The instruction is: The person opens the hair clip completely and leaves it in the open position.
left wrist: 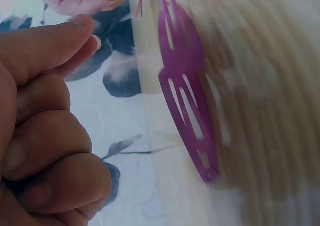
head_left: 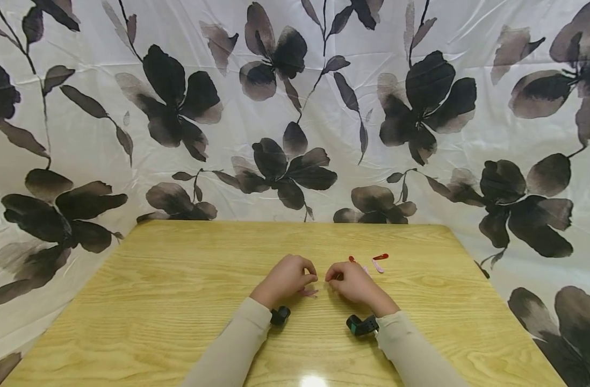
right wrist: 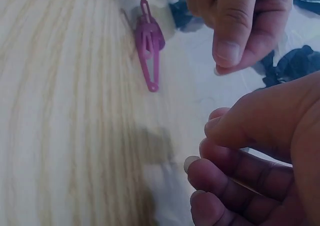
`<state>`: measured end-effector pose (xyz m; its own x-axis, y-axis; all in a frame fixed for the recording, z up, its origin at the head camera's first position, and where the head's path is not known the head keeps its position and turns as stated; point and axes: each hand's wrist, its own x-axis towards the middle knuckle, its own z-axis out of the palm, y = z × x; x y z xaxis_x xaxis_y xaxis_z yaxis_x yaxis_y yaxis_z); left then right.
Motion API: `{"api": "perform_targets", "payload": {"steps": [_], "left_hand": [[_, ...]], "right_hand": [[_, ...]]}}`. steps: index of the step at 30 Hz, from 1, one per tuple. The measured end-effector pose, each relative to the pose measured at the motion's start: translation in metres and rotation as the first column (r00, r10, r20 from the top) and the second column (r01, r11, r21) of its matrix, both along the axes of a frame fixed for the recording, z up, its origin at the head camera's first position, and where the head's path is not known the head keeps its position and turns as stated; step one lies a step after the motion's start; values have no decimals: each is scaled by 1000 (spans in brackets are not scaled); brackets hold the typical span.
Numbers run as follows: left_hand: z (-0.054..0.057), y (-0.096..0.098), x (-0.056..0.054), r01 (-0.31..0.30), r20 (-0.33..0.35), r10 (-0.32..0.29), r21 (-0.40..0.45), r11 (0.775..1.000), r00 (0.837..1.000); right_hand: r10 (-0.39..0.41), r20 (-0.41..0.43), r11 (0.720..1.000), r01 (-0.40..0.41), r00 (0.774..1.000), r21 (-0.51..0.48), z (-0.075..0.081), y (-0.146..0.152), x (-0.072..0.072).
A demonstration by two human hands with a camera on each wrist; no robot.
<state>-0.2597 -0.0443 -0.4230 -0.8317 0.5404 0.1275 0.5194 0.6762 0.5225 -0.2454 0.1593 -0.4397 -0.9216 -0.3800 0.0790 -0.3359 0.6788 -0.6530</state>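
Observation:
My left hand hovers just above the table, its thumb and index fingertip together and the other fingers curled. Nothing shows between the fingertips. Facing it, my right hand has loosely bent fingers, with its thumb close to the index finger and no object visible in it. Purple snap hair clips lie end to end on the wood below the hands; the right wrist view shows the purple clips beside the left hand. In the head view, part of the pink-looking clips is hidden by the left hand.
Beyond the right hand lie a red hair clip, a pink hair clip, and another red clip partly covered by that hand. The wooden table reaches back to a flowered curtain.

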Motion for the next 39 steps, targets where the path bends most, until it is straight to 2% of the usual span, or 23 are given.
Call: {"api": "perform_targets", "payload": {"steps": [10,16,22,27,31,39], "left_hand": [[7,22,-10,3,-12,-4,-3,1000,1000],[10,32,-15,32,14,-32,24,999,999],[10,39,-19,53,7,-53,13,999,999],[12,43,-21,77,16,-77,36,996,997],[16,47,-22,81,18,-81,20,997,997],[17,60,-27,98,-27,-99,-30,995,995]], "right_hand": [[-37,-29,999,37,999,22,7,15,-2],[-60,-43,997,62,997,36,11,21,-4],[-62,-33,998,63,998,21,14,28,-5],[-57,-44,998,57,997,13,15,34,-6],[-53,-57,999,54,997,9,16,38,-6],[-93,-50,995,94,994,13,14,46,-7]]}}
